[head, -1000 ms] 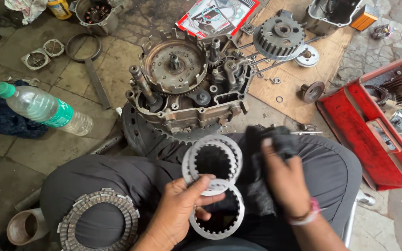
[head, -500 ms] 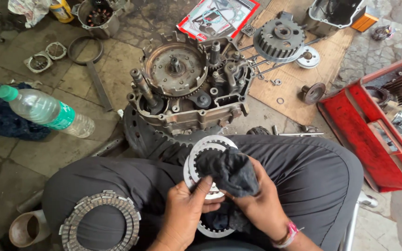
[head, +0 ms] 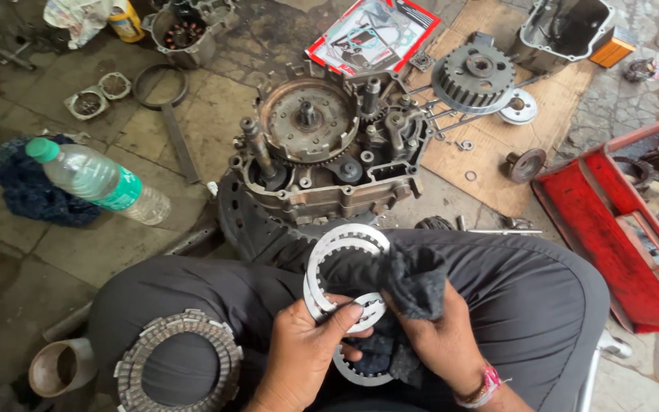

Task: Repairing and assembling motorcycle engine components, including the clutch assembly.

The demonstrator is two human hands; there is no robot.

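My left hand [head: 306,352] grips a thin toothed steel ring plate [head: 328,263] by its lower edge, held upright over my lap. My right hand [head: 436,336] presses a dark rag [head: 413,278] against the right side of that plate. A second steel ring plate [head: 356,374] lies on my lap just below both hands, partly hidden. A stack of friction rings [head: 179,365] with segmented pads rests on my left knee. Beyond my knees stands an open engine case [head: 322,152] with gears and shafts showing.
A plastic water bottle [head: 97,179] lies on a blue cloth at left. A red tool tray [head: 627,229] sits at right. A toothed hub [head: 473,76], washers and small parts lie on cardboard [head: 497,145]. A gasket pack [head: 371,34] is behind the engine. A metal pipe end [head: 59,368] lies lower left.
My right hand brought the rag from the right side of my lap onto the plate held in my left hand, and now rubs its right edge.
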